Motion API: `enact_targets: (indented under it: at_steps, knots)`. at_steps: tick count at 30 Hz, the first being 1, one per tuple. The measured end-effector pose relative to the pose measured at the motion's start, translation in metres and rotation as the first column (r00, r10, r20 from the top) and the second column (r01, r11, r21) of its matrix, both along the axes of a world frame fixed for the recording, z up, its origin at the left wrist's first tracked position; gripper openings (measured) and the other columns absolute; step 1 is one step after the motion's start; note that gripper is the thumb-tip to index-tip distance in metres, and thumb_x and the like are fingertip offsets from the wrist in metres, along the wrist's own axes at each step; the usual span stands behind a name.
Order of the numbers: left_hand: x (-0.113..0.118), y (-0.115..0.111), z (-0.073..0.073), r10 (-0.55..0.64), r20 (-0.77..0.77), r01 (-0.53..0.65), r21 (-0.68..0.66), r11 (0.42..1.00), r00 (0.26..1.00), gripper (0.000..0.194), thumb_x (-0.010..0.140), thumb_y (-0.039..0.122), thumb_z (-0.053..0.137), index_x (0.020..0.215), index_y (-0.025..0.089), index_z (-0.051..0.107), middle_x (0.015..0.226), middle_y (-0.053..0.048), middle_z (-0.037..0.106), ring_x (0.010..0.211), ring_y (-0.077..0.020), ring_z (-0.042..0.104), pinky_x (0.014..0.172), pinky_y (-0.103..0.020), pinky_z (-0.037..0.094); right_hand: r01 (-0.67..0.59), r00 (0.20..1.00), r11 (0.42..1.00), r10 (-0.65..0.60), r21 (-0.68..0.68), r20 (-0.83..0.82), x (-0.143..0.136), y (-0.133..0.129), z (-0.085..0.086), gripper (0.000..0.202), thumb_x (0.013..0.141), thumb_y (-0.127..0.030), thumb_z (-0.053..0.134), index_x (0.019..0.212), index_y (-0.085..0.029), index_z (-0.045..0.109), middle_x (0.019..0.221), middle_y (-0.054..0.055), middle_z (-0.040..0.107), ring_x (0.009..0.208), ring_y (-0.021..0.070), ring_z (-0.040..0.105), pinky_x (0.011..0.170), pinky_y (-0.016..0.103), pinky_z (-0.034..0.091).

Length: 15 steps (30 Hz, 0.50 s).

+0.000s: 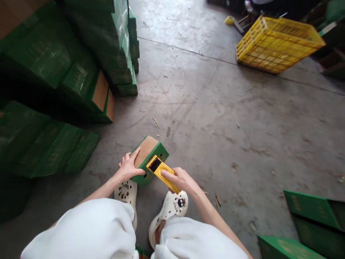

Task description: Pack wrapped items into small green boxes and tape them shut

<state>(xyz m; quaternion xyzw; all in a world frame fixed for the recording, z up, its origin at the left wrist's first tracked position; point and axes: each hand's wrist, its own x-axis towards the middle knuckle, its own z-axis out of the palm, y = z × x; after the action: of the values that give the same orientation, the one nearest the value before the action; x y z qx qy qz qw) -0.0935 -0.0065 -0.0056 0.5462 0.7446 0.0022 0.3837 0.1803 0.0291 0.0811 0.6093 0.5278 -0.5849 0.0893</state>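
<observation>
grey concrete floor (pixel 215 108), dusty w/ bits of scrap, stacks of green cartons (pixel 67 72) piled far left & more green flats (pixel 312 208) near right. yellow crate (pixel 277 45) sits far right, tilted on the floor, roll of tape (pixel 229 20) just beyond it. person crouches near me, white clogs (pixel 167 208) planted on the floor, white trousers over the knees. small green box (pixel 149 154) stands on the floor just in front of the clogs, brown flap side up. left hand (pixel 129 167) lies flat on the box w/ fingers spread, pressing, not gripping. right hand (pixel 180 180) is wrapped round a yellow tape dispenser (pixel 161 172), its front end resting on the box's top edge.
</observation>
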Motion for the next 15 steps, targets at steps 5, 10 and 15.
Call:
enact_targets:
  at_steps: [5,10,15]
  knots:
    - [-0.012,0.008,0.003,0.013,0.089,-0.012,-0.005,1.0,0.996,0.11,0.067,0.057,0.075,0.163,0.047,0.023,0.146,-0.008,0.046,0.133,-0.0411,0.049,0.107,-0.054,0.044,-0.002,0.997,0.999,0.006,0.054,-0.075,-0.002,-0.006,0.005,0.054,0.089,-0.07,0.058,0.081,-0.018,0.066,0.062,0.003,0.069,0.061,0.0196,0.065,0.054,0.024,0.041]
    - [-0.006,0.011,0.01,-0.037,0.056,0.038,-0.004,0.999,0.998,0.114,0.06,0.056,0.08,0.162,0.047,0.028,0.152,-0.01,0.04,0.14,-0.045,0.042,0.111,-0.059,0.038,-0.003,1.0,0.996,0.006,0.092,-0.027,0.046,-0.044,0.017,0.052,0.088,-0.069,0.057,0.08,-0.018,0.064,0.067,0.001,0.066,0.064,0.018,0.06,0.055,0.024,0.037]
    - [-0.02,0.015,0.008,0.013,0.139,-0.006,-0.052,0.999,0.99,0.105,0.066,0.057,0.073,0.162,0.044,0.031,0.145,-0.007,0.046,0.137,-0.0387,0.047,0.113,-0.051,0.04,0.035,0.999,0.997,-0.035,0.074,-0.01,0.088,-0.083,0.014,0.057,0.086,-0.073,0.055,0.075,-0.018,0.061,0.068,0.0,0.061,0.064,0.0162,0.052,0.055,0.026,0.032]
